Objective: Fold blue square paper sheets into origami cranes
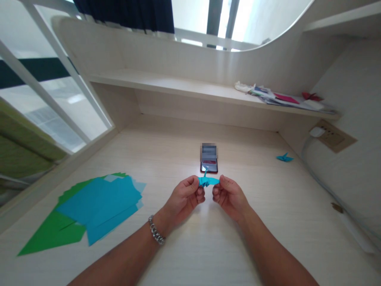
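Observation:
A blue origami crane (206, 181) is held up between my two hands, its wings stretched out to the sides and a thin point sticking up. My left hand (188, 194) pinches the left wing between thumb and curled fingers. On the other side, my right hand (229, 196) pinches the tip of the right wing the same way. Just beyond the crane a phone (209, 166) lies on the table, its screen lit and partly blurred out. A metal chain bracelet (156, 230) circles my left wrist.
Blue paper sheets (104, 202) overlap green sheets (50, 234) on the left. A second blue folded crane (285, 157) rests at the right, near a wall socket (331, 135) with a plugged-in cable (318, 178). Papers (282, 99) lie on the shelf (178, 85) behind.

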### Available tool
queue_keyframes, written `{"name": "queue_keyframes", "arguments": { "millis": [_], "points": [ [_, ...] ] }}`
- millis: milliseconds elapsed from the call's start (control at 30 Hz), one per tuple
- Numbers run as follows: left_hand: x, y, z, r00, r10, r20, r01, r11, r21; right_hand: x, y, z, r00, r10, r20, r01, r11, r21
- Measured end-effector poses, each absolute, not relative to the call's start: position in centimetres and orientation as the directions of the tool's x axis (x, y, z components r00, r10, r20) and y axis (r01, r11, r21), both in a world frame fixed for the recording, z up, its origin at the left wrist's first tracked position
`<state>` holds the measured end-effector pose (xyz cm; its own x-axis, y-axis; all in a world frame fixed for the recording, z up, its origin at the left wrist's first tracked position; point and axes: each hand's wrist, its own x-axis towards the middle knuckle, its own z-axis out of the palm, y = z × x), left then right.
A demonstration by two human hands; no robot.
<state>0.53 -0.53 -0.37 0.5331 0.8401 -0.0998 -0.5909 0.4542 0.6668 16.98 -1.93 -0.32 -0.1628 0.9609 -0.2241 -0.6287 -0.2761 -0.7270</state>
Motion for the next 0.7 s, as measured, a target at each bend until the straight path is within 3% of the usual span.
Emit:
{"name": "queue_keyframes", "arguments": {
  "millis": [333,700],
  "points": [
    [0.95,-0.33,-0.82,0.466,0.870,-0.158,-0.441,0.384,0.811,16.49,-1.83,0.12,-0.065,0.972,-0.226,-0.433,-0.232,-0.871],
    [0.51,-0.25,-0.30,0.486,0.864,-0.132,-0.569,0.427,0.703,17.16,-1.62,0.03,-0.015,0.969,-0.245,-0.623,-0.201,-0.756]
  ]
}}
